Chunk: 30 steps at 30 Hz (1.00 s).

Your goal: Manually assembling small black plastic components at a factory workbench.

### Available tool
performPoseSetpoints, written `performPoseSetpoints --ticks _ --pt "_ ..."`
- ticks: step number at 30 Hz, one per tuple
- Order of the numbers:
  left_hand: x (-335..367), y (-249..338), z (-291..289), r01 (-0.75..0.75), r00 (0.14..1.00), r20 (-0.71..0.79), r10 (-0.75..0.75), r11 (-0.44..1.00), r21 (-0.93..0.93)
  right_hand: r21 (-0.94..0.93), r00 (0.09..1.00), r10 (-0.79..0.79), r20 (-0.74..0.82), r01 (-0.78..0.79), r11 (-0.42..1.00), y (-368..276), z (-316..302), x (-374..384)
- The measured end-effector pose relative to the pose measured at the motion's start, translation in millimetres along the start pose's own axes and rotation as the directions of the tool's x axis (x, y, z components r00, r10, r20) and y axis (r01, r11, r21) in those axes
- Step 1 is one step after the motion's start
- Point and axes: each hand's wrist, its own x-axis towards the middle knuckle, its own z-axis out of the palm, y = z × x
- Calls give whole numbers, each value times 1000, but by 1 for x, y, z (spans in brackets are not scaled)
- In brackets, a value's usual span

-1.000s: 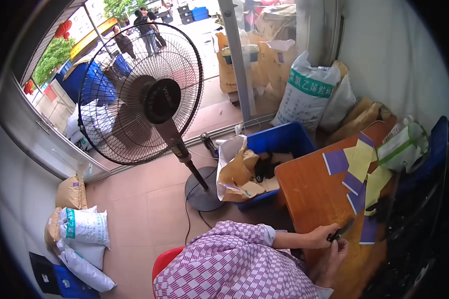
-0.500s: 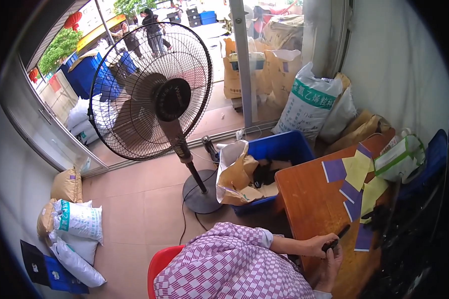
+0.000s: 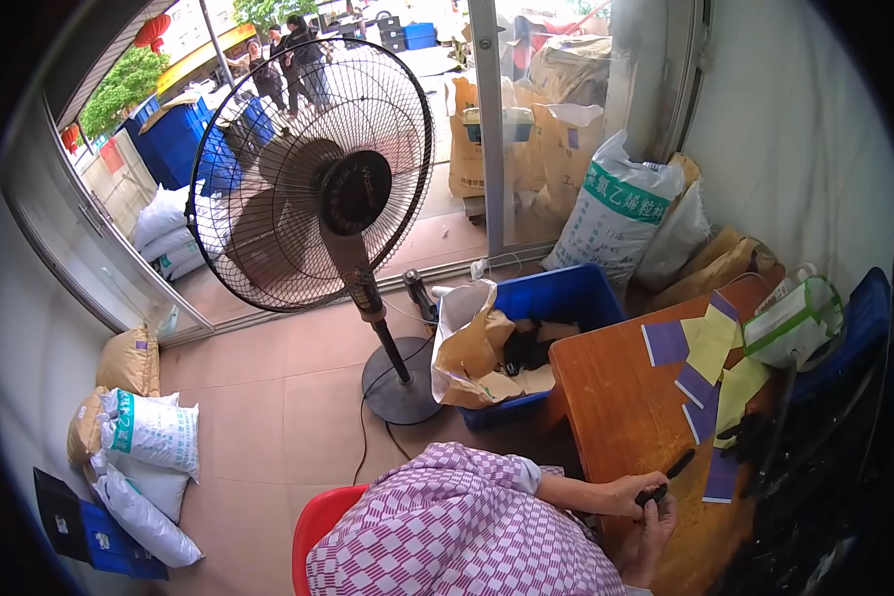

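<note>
Over the front part of the wooden table point(image 3: 606, 397), my left hand point(image 3: 634, 495) is closed around a slim black piece point(image 3: 680, 463), whose long end sticks out past the fingers. My right hand point(image 3: 654, 526) meets it from below, its fingers bent and pinching a dark rounded part at the near end. Whether this is one object or two, I cannot tell; its exact kind is too small to make out. Several purple-and-yellow cards point(image 3: 703, 385) lie overlapping on the table beyond my hands. A heap of shiny black pieces point(image 3: 815, 477) spreads along the right.
A blue bin point(image 3: 566, 298) with an open paper sack point(image 3: 467, 343) stands behind the table. Further left is a black floor fan point(image 3: 353, 194) with its cord on the tiles. A white-and-green bag point(image 3: 795, 318) rests at the table's far end. Filled sacks point(image 3: 616, 204) lean by the door.
My hands have shifted slightly around the black piece, with the fingers of my right hand more bent. The whole view has moved a little. Outside, the people have changed position.
</note>
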Motion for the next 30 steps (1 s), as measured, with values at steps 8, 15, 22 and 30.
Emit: performPoseSetpoints --ticks 8,15,22,30 --pt "2 17 -16 104 995 14 -103 994 -26 -186 1000 1 4 0 982 -8 11 8" --pt "15 34 -54 -146 988 -61 141 985 -90 -146 986 -63 152 86 986 -17 37 45" --pt "19 66 -137 38 965 -182 -189 788 -614 -208 982 -65 178 102 973 -16 80 99" --pt "2 53 -200 -47 855 -362 -371 641 -766 -701 840 -65 539 490 518 0 115 122"
